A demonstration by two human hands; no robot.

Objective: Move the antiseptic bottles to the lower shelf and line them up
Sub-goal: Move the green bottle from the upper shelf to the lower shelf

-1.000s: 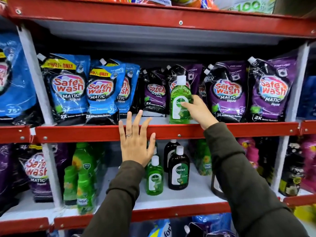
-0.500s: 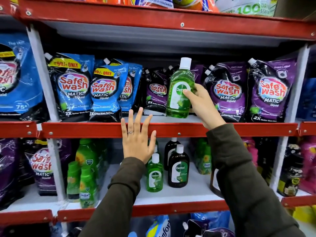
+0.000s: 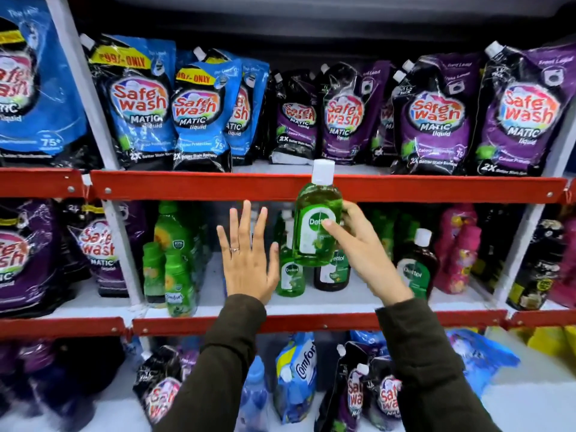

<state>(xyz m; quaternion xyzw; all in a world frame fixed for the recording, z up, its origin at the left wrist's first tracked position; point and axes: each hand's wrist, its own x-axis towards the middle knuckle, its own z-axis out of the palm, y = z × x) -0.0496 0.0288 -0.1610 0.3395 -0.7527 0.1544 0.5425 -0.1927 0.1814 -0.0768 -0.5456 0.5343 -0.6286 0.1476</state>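
Red-edged metal shelving rack with white uprights fills the view, 3 tiers visible. Upper shelf: blue plastic Safe Wash detergent pouches to the left, purple plastic Safe Wash detergent pouches to the right, all standing upright. Lower shelf, white deck with a red front lip: green fabric-conditioner bottles at left, pink bottles at right, Dettol bottles between them.

Right hand, dark olive sleeve, holds a green clear-plastic Dettol antiseptic bottle with white cap. Fingers wrapped around its right side, thumb across the label. Bottle is upright and in the air, its cap overlapping the red lip of the upper shelf, its base above the bottles already standing on the lower shelf.

Left hand is empty, palm toward the shelf, fingers spread wide, ring on 1 finger. It hangs just left of the held bottle, in front of the lower shelf.

Standing below: a small green Dettol bottle, a dark brown Dettol bottle just beside it, and another dark brown Dettol bottle with white cap further right, partly behind the right wrist.
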